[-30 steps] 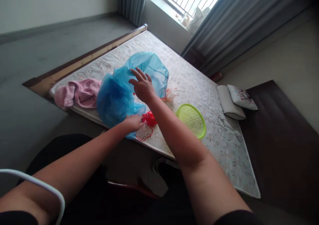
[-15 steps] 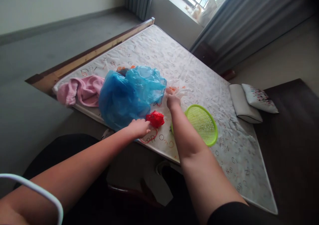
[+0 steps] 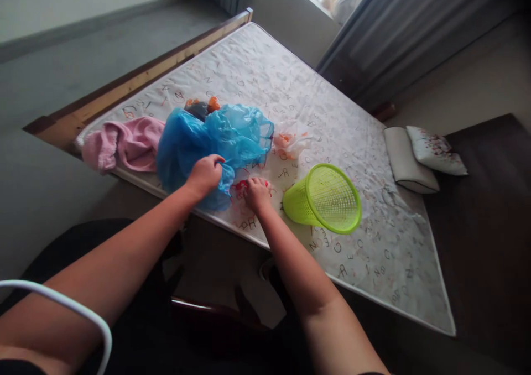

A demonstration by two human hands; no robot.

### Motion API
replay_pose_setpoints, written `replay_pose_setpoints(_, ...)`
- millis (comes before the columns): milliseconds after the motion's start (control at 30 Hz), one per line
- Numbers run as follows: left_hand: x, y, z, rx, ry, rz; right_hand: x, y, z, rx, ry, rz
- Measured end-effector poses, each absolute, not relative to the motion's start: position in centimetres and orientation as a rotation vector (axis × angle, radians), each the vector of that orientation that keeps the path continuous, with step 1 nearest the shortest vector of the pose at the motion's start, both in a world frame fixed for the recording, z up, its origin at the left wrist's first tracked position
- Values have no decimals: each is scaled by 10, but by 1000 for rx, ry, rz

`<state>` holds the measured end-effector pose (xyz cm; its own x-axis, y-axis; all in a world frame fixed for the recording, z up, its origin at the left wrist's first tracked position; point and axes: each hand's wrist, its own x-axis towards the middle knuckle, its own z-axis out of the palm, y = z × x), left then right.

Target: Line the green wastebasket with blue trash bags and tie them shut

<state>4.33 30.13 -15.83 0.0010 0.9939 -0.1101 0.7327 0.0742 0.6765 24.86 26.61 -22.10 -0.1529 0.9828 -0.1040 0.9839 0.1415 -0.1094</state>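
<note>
A large, crumpled blue plastic bag (image 3: pixel 240 129) lies near the mattress's front edge. My left hand (image 3: pixel 205 175) is closed on the near side of this bag, with a fold of the plastic at its fingers. Just to the right, my right hand (image 3: pixel 258 193) is closed over a crumpled red plastic bag (image 3: pixel 239 188), mostly covered by the fingers. A lime-green mesh basket (image 3: pixel 298 203) lies on its side right of that hand. Beyond it sits a thin white bag (image 3: pixel 292 142) with something orange inside or on it.
A pink cloth (image 3: pixel 141 142) lies left of the blue bag, with a dark and orange bundle (image 3: pixel 201 108) behind. The letter-printed mattress (image 3: pixel 385 237) has a wooden bed frame (image 3: pixel 124 84) along its left side. Two cushions (image 3: pixel 409 162) rest at the far right.
My right hand has drawn back from the white bag to the red bag. My left hand has left the red bag and moved up-left onto the blue bag. The camera view has shifted slightly.
</note>
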Motion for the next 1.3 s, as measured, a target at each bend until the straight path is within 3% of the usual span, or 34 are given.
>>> replay_pose_setpoints(167, 20, 316, -123, 1413, 1910, 781, 249, 250, -222, 2120, 2287, -177)
replay_pose_setpoints(467, 1, 317, -89, 1573, 2107, 714, 182, 276, -225, 1559, 2730, -315)
replay_pose_setpoints(667, -4, 321, -98, 1665, 2044, 583, 144, 290, -233, 1833, 2400, -564)
replay_pose_setpoints(900, -19, 322, -96, 1617, 2094, 591, 179, 241, -208, 2262, 2557, -614)
replay_pose_setpoints(1033, -27, 322, -95, 1641, 2150, 639, 230, 206, -198, 2707, 2293, -332)
replay_pose_setpoints(1167, -31, 322, -96, 1591, 2162, 686, 278, 201, -191, 3228, 1566, -29)
replay_pose_setpoints(1233, -32, 322, -96, 1579, 2151, 700, 292, 207, -189, 3295, 1414, 59)
replay_pose_setpoints(1300, -32, 322, -97, 1611, 2136, 705, 296, 215, -192, 3088, 1653, 53)
